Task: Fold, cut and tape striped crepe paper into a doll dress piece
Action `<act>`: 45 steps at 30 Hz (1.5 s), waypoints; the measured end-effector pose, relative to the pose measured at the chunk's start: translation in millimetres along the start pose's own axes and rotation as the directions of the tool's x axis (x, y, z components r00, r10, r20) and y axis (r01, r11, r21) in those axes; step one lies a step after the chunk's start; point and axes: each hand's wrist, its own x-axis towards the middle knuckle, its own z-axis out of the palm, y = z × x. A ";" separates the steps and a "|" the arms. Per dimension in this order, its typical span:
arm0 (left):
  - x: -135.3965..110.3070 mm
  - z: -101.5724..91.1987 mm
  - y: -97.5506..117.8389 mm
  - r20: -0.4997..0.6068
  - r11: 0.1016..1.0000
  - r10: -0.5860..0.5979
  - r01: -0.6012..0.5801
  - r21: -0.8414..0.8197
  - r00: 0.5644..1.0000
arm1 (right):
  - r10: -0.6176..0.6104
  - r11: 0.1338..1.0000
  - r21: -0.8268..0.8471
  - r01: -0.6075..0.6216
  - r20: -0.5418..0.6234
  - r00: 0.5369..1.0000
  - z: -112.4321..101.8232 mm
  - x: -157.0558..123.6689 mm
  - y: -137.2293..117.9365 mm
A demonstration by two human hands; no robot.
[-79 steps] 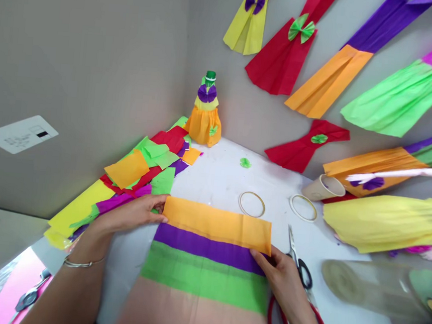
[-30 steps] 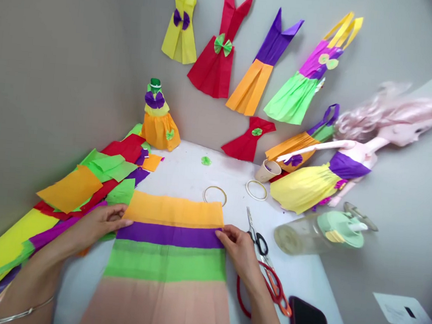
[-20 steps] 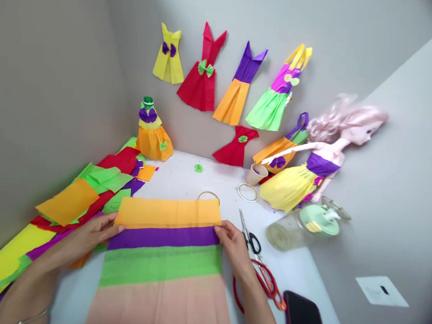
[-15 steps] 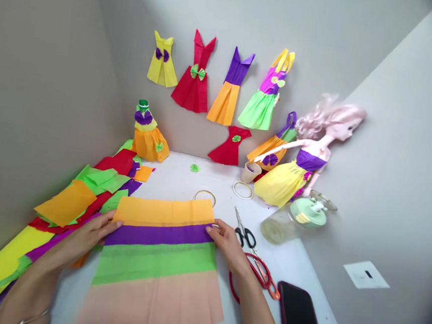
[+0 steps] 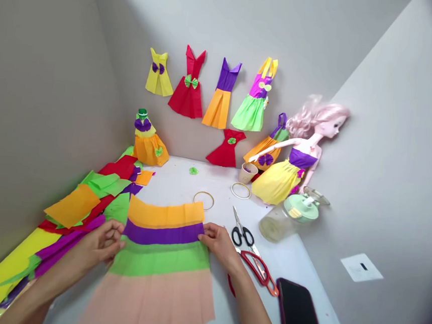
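A striped sheet of crepe paper [image 5: 162, 260] spreads in front of me, with orange, purple, green and pale peach bands from top to bottom. Its upper edge sags slightly in the middle. At the left edge, by the purple and green bands, my left hand [image 5: 105, 243] has its thumb and curled fingers closed on the paper. My right hand [image 5: 218, 240] pinches the opposite edge at the purple band. The sheet's lower end fades into blur near the bottom of the view.
Coloured paper pieces [image 5: 72, 205] pile up at left. To the right lie black-handled scissors [image 5: 243, 235], red-handled scissors [image 5: 254, 266], a phone [image 5: 299, 315] and a tipped jar [image 5: 276, 223]. Tape rings [image 5: 240, 190], a paper cup [image 5: 248, 173] and a doll [image 5: 307, 160] are farther back. Paper dresses [image 5: 187, 96] hang behind.
My left hand has shifted down the sheet's side, from the orange-purple seam towards the green band. The sheet's top looks narrower and more curved. The whole view has tilted slightly.
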 end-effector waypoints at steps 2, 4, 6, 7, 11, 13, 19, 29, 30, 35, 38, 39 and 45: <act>4.4 25.4 18.1 0.082 0.996 0.050 -0.043 -0.084 0.995 | 0.009 1.000 -0.006 -0.009 -0.016 1.000 0.7 -0.5 -0.4; 11.4 54.5 32.9 0.152 0.988 0.080 -0.058 -0.143 0.985 | 0.019 1.000 -0.005 -0.019 -0.023 1.000 1.4 -1.3 -0.8; 19.2 84.0 42.4 0.205 0.982 0.096 -0.059 -0.181 0.974 | 0.030 1.000 0.004 -0.030 -0.023 0.999 2.5 -1.9 -1.5; 23.0 97.8 45.0 0.233 0.977 0.108 -0.059 -0.207 0.966 | 0.036 0.999 0.012 -0.036 -0.022 0.999 3.2 -2.1 -2.0; 34.4 140.1 45.1 0.298 0.974 0.094 -0.026 -0.224 0.950 | 0.051 0.998 0.043 -0.050 -0.024 0.998 5.4 -2.6 -4.8; 37.2 152.3 42.7 0.303 0.977 0.074 -0.007 -0.215 0.950 | 0.054 0.997 0.050 -0.052 -0.030 0.998 5.9 -2.9 -6.1; 42.1 167.1 38.4 0.270 0.980 0.028 0.027 -0.197 0.962 | 0.063 0.997 0.045 -0.062 -0.036 0.997 4.9 -3.2 -6.3; 44.2 172.1 38.3 0.268 0.988 0.019 0.023 -0.155 0.963 | 0.061 0.998 0.006 -0.061 -0.007 0.998 3.5 -3.5 -6.1; 44.0 172.4 37.7 0.270 0.988 0.021 0.021 -0.151 0.963 | 0.056 0.998 -0.003 -0.056 -0.005 0.998 3.1 -3.2 -5.4; 43.0 172.9 35.2 0.288 0.991 0.033 0.006 -0.131 0.957 | 0.015 0.998 -0.063 -0.016 -0.009 1.000 -1.4 -0.1 0.9; 42.6 173.7 35.5 0.298 0.992 0.040 -0.003 -0.122 0.954 | 0.009 0.996 -0.085 -0.009 0.001 1.000 -4.3 0.2 1.4; 42.6 173.7 36.2 0.300 0.993 0.045 -0.009 -0.121 0.953 | 0.008 0.996 -0.086 -0.008 0.004 1.000 -4.8 -0.2 0.6; 37.1 150.4 46.9 0.220 0.993 0.079 -0.057 -0.107 0.972 | 0.012 0.999 -0.036 -0.011 0.038 0.999 -2.5 -3.3 -5.2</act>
